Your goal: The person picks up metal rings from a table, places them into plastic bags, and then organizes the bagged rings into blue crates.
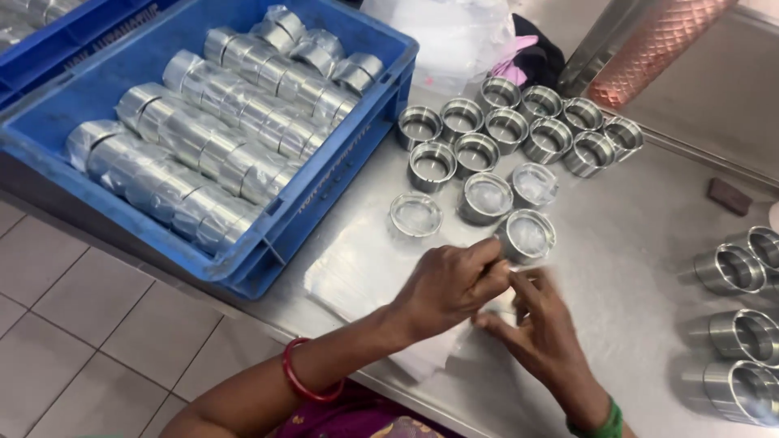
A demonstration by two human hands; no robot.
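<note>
Our left hand [450, 284] pinches a clear plastic sleeve [487, 312] with our right hand [540, 328]; the bagged short steel ring [526, 236] sits just beyond both, open end up, nearer the left fingertips.

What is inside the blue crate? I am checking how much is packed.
The blue crate holds rows of plastic-wrapped metal rings lying on their sides. Anything beneath them is hidden.
</note>
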